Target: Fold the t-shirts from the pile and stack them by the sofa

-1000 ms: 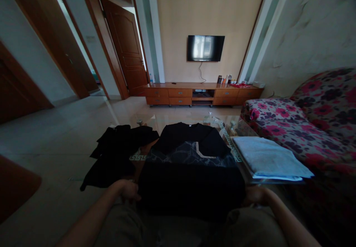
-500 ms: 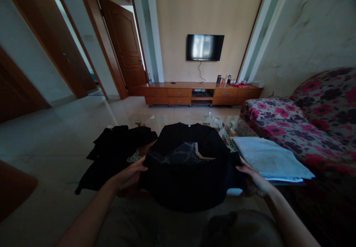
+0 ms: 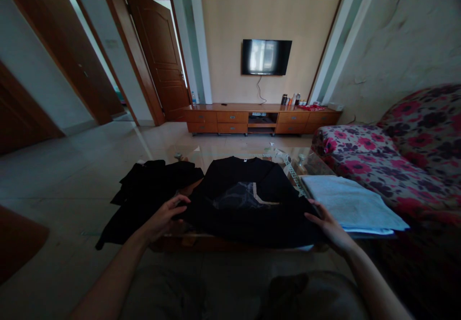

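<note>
A black T-shirt [image 3: 248, 200] with a grey print lies on the glass coffee table [image 3: 201, 154] in front of me, its lower part doubled up over the print. My left hand [image 3: 166, 214] grips the shirt's left folded edge. My right hand [image 3: 326, 226] grips the right folded edge, beside a stack of folded light blue cloth [image 3: 351, 204].
A heap of black clothes [image 3: 147, 195] hangs off the table's left side. A floral sofa [image 3: 403, 152] fills the right. Beyond the table are tiled floor, a wooden TV cabinet [image 3: 259, 119] and a wall TV [image 3: 265, 56]. Wooden doors [image 3: 162, 55] stand left.
Both hands lifted the shirt's bottom hem from near my lap and carried it forward over the shirt, folding it up onto the table.
</note>
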`<state>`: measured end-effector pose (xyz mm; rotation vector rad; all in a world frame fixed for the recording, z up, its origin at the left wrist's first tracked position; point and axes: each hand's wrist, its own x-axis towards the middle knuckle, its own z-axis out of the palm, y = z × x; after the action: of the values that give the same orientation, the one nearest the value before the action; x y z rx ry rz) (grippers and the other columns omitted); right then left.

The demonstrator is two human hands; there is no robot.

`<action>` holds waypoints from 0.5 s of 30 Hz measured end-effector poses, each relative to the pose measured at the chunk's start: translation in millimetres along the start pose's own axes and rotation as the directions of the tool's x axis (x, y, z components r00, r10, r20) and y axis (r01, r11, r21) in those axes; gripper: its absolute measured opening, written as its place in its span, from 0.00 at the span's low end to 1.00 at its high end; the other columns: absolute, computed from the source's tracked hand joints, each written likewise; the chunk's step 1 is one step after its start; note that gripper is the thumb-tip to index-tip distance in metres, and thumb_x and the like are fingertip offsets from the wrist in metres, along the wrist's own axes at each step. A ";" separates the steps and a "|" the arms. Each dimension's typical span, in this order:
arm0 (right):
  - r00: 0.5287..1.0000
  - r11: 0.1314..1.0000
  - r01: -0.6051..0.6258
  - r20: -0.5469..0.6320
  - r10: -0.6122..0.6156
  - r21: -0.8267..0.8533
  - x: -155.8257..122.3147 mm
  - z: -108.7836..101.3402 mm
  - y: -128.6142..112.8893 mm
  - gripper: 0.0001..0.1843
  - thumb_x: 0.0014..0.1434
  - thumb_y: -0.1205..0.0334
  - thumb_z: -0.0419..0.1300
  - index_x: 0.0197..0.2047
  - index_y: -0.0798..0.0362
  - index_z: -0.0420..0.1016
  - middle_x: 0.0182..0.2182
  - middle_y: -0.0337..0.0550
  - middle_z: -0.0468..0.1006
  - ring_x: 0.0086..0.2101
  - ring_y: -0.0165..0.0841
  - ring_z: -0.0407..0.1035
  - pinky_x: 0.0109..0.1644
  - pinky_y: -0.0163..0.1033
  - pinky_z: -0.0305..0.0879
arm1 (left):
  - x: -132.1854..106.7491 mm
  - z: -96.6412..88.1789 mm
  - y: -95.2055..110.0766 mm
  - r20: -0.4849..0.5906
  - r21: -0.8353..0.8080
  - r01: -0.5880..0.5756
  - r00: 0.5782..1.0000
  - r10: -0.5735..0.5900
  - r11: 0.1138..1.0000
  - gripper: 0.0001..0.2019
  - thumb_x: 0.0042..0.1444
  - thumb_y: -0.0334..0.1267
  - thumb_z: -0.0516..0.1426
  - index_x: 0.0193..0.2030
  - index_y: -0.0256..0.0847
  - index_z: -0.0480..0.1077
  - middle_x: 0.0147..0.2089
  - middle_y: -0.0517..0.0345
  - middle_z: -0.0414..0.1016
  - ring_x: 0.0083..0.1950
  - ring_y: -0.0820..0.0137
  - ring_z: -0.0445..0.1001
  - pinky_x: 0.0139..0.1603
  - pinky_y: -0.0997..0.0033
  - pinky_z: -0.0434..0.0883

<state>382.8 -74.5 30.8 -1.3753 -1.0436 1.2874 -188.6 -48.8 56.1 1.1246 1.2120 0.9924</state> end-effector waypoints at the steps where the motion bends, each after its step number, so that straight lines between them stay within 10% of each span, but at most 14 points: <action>1: 0.999 0.998 0.041 -0.027 -0.040 0.038 0.4 0.6 -3.1 0.42 0.51 0.49 0.73 0.66 0.37 0.62 0.58 0.40 0.76 0.46 0.38 0.77 0.44 0.37 0.76 | 1.0 -3.0 0.2 -0.026 -0.017 -0.009 1.000 0.008 1.000 0.16 0.53 0.43 0.66 0.48 0.43 0.75 0.49 0.55 0.75 0.39 0.70 0.76 0.31 0.78 0.72; 7: 0.999 0.962 -0.005 0.049 -0.008 0.275 -7.6 -5.0 -14.7 0.25 0.53 0.54 0.67 0.55 0.49 0.78 0.41 0.43 0.83 0.42 0.36 0.77 0.48 0.37 0.73 | -8.3 -9.0 11.0 0.107 -0.124 -0.123 0.985 0.136 0.985 0.32 0.43 0.34 0.65 0.59 0.40 0.74 0.61 0.45 0.75 0.59 0.52 0.74 0.52 0.64 0.75; 11: 0.991 0.962 0.049 0.108 -0.081 0.270 -13.1 -4.5 -15.4 0.40 0.46 0.65 0.66 0.65 0.47 0.71 0.27 0.36 0.81 0.34 0.33 0.76 0.54 0.41 0.70 | -6.7 -3.7 10.1 0.021 0.056 -0.180 0.984 0.179 0.982 0.37 0.41 0.35 0.68 0.62 0.40 0.71 0.63 0.46 0.74 0.62 0.51 0.73 0.57 0.61 0.74; 15: 0.993 0.971 0.075 0.072 -0.094 0.228 -8.7 -0.7 -9.9 0.39 0.48 0.61 0.71 0.63 0.46 0.71 0.40 0.42 0.84 0.43 0.38 0.78 0.54 0.42 0.70 | 0.2 -4.4 3.0 -0.098 0.188 -0.149 0.981 0.169 0.971 0.33 0.44 0.45 0.70 0.58 0.38 0.74 0.57 0.45 0.79 0.57 0.52 0.76 0.53 0.61 0.77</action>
<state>382.9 -81.3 42.2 -1.1042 -0.9686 1.3632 -192.9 -47.6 59.0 1.3392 1.3393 1.0974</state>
